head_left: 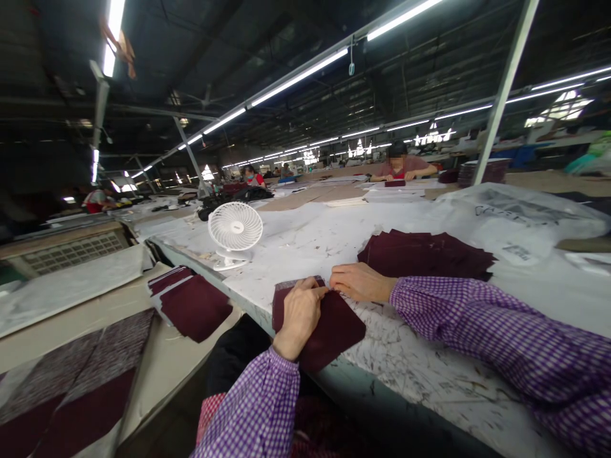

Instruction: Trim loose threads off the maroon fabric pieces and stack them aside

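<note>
A dark maroon fabric piece (334, 331) lies at the table's front edge, with its near corner hanging over. My left hand (303, 312) rests on top of it, fingers bent and pressed together near its upper edge. Just to the right, my right hand (358, 282) is closed in a pinch at the same upper edge, its fingertips close to those of my left hand. Whatever lies between the fingertips is too small to make out. Behind my right hand is a pile of maroon pieces (424, 253).
A small white fan (235, 228) stands on the white-covered table (305, 235). Stacked maroon pieces (198, 308) lie on a lower surface at the left. A clear plastic bag (525, 219) is at the right. Across the table sits a person (401, 166).
</note>
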The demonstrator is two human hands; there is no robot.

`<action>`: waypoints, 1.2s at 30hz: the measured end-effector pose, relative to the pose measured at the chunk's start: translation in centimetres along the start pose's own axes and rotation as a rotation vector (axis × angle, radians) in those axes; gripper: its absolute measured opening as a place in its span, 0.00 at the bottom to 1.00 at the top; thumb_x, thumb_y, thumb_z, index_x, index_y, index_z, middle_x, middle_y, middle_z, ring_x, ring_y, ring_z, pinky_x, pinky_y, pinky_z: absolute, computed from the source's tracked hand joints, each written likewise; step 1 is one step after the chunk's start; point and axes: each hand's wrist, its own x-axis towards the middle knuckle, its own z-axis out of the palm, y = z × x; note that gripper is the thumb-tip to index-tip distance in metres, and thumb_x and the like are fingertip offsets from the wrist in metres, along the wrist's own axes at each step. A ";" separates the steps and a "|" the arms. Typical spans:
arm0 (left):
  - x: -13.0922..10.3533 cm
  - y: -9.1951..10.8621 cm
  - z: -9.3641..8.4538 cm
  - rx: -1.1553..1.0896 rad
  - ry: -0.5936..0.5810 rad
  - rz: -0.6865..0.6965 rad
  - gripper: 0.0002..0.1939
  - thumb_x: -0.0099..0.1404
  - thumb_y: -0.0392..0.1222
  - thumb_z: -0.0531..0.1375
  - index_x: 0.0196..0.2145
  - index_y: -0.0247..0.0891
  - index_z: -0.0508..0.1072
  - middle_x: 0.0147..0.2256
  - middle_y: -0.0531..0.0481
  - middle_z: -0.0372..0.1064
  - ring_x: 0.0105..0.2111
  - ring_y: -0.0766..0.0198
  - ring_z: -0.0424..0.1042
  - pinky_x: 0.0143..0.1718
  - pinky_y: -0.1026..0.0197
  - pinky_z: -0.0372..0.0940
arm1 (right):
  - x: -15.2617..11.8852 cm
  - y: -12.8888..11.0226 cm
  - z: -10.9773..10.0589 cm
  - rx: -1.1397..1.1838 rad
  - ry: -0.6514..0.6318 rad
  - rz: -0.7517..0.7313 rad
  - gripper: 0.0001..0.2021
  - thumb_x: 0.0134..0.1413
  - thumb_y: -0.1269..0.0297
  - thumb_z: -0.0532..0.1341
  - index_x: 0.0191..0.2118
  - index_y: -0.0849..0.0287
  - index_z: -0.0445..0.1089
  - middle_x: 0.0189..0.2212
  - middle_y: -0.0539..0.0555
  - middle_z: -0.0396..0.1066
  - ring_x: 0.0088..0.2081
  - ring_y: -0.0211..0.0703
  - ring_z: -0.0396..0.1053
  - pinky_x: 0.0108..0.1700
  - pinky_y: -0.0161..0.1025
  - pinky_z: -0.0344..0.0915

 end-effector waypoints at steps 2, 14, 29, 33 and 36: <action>0.0 -0.1 -0.1 -0.012 -0.008 0.007 0.15 0.66 0.35 0.51 0.40 0.48 0.76 0.32 0.51 0.67 0.35 0.65 0.64 0.34 0.65 0.58 | 0.0 0.0 0.0 -0.116 -0.010 -0.071 0.09 0.60 0.68 0.50 0.36 0.59 0.68 0.33 0.52 0.67 0.32 0.37 0.62 0.32 0.34 0.55; -0.1 -0.3 0.0 0.024 -0.023 0.065 0.17 0.66 0.34 0.49 0.40 0.47 0.76 0.35 0.50 0.66 0.36 0.63 0.63 0.39 0.62 0.60 | -0.2 0.7 -1.1 -0.157 -0.077 -0.060 0.12 0.60 0.74 0.49 0.40 0.60 0.70 0.35 0.55 0.68 0.35 0.39 0.64 0.34 0.35 0.58; -0.7 -2.1 -1.4 -0.198 -0.038 -0.007 0.12 0.61 0.34 0.56 0.38 0.46 0.78 0.35 0.52 0.71 0.37 0.64 0.68 0.40 0.64 0.63 | -0.3 -1.9 0.0 0.194 -0.030 -0.018 0.14 0.58 0.72 0.47 0.41 0.63 0.70 0.38 0.58 0.69 0.39 0.41 0.67 0.42 0.39 0.65; -2.6 -4.2 -2.5 -0.280 0.018 -0.050 0.11 0.62 0.35 0.56 0.36 0.44 0.78 0.34 0.51 0.72 0.37 0.64 0.68 0.39 0.63 0.63 | -0.4 -1.8 -0.2 0.220 -0.036 -0.027 0.16 0.59 0.72 0.46 0.42 0.62 0.71 0.40 0.57 0.70 0.40 0.41 0.68 0.43 0.38 0.65; -3.7 -5.0 -2.8 -0.316 0.057 -0.053 0.11 0.63 0.36 0.55 0.35 0.42 0.78 0.34 0.50 0.71 0.37 0.64 0.68 0.39 0.62 0.63 | -0.4 -2.2 -0.6 0.212 -0.070 -0.002 0.16 0.59 0.71 0.47 0.42 0.61 0.72 0.40 0.57 0.70 0.39 0.41 0.68 0.42 0.37 0.65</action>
